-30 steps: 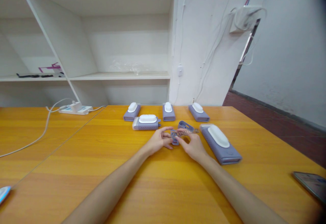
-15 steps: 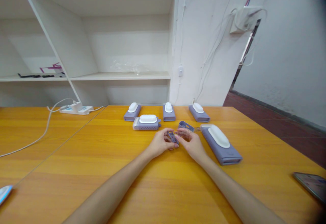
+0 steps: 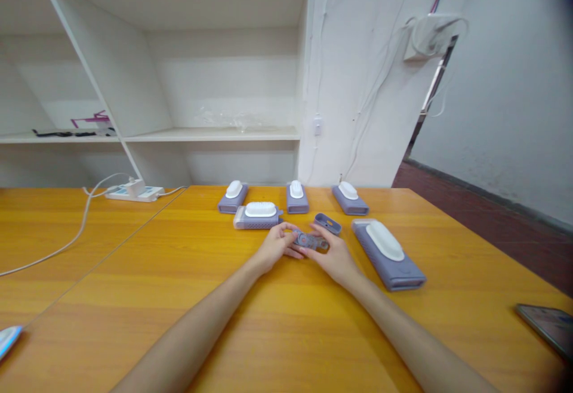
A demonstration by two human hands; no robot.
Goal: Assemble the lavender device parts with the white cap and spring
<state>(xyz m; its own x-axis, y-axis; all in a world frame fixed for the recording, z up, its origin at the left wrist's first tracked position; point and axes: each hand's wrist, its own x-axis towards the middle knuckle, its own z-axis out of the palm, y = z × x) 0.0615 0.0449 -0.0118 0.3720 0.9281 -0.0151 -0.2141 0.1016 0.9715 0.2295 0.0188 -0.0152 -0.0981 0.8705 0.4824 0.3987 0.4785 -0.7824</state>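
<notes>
Between my hands is a small grey-purple plastic part (image 3: 304, 238) with rounded detail, held just above the table or touching it; I cannot tell which. My left hand (image 3: 276, 245) pinches its left end between thumb and fingers. At the right end, my right hand (image 3: 332, 254) grips the same part, where a clear piece shows near the fingers. Just behind my right hand lies a grey-purple oval frame (image 3: 328, 223) with openings. A grey-purple case with a white oval brush-like top (image 3: 260, 209) lies behind my left hand, its left end translucent.
A larger grey-purple case with a white oval top (image 3: 388, 254) lies to the right. Several similar cases (image 3: 297, 202) stand along the back edge. A phone (image 3: 548, 324) rests at the right, a white power strip (image 3: 135, 191) with a cable at the left.
The small part has turned from steeply tilted to nearly level, showing more of its face. My right hand has shifted slightly down and now grips its right end.
</notes>
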